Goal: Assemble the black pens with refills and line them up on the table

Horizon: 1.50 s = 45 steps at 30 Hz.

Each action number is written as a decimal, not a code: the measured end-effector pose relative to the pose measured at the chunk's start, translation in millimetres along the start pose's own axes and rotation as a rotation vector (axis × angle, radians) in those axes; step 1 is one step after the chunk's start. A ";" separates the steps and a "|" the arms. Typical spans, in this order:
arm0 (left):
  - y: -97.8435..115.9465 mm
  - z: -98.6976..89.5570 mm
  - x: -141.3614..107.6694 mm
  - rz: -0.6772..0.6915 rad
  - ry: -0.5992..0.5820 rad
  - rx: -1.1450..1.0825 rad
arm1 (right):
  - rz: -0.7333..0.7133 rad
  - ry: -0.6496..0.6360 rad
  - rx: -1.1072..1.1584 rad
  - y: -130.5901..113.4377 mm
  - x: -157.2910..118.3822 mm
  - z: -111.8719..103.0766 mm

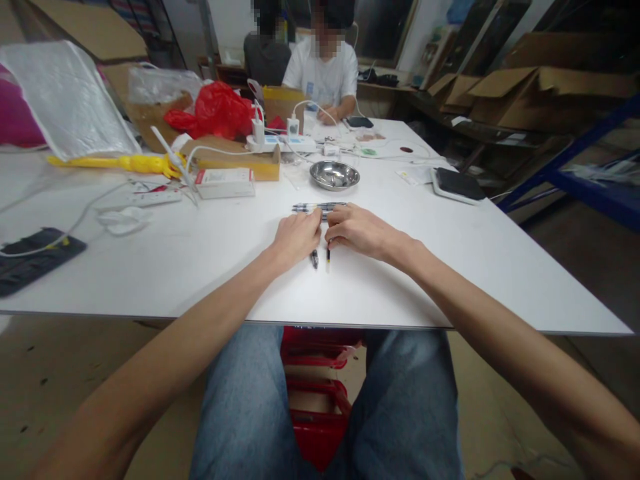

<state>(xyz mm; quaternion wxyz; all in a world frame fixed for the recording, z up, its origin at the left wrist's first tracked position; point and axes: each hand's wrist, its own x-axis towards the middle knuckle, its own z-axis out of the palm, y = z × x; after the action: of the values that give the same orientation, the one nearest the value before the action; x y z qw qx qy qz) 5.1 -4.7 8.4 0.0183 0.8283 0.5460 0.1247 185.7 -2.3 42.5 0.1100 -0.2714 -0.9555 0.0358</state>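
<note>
My left hand is closed around a pen, whose dark, partly clear end points down toward me. Close beside it, my right hand pinches a thin pen refill with a black tube and a pale yellowish tip. Several pens lie side by side on the white table, just beyond my fingers and partly hidden by them. Behind the pens stands a shiny metal bowl with small items inside that I cannot make out.
A white box, a power strip with chargers and a red plastic bag stand at the back left. A black tray lies far left, a black-topped device right. A person sits across the table.
</note>
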 end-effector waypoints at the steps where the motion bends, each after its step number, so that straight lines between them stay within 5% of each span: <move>1: 0.6 -0.2 -0.4 -0.001 -0.002 0.014 | -0.012 -0.005 -0.031 0.8 0.5 0.0; 8: 2.8 0.7 -0.8 0.004 0.001 0.014 | -0.032 0.004 -0.145 -2.6 0.0 -2.7; 13: 2.0 2.1 -0.6 0.007 0.019 -0.034 | 0.366 0.228 0.081 -9.5 -8.0 -1.1; 18: 0.5 2.2 -0.1 0.036 0.014 -0.044 | 0.595 0.218 0.142 -15.8 -11.8 10.6; 25: -1.2 3.3 1.5 0.042 0.013 -0.051 | 0.628 0.194 0.000 -13.8 -5.9 21.1; 33: 0.9 0.5 1.0 0.030 0.007 -0.098 | 0.646 0.143 0.094 -6.5 1.9 27.6; 39: -0.1 -1.6 2.5 0.018 0.025 -0.097 | 0.663 0.245 0.179 3.5 3.0 23.6; 45: -19.7 -5.9 12.0 -0.128 0.205 -0.075 | 0.427 0.355 0.319 26.0 15.7 8.9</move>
<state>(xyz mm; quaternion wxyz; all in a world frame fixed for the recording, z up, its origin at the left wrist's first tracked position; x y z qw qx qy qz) -9.5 13.5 13.1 0.0013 0.7733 0.5918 0.2278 184.0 28.0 33.6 0.3060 -0.4473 -0.8252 0.1594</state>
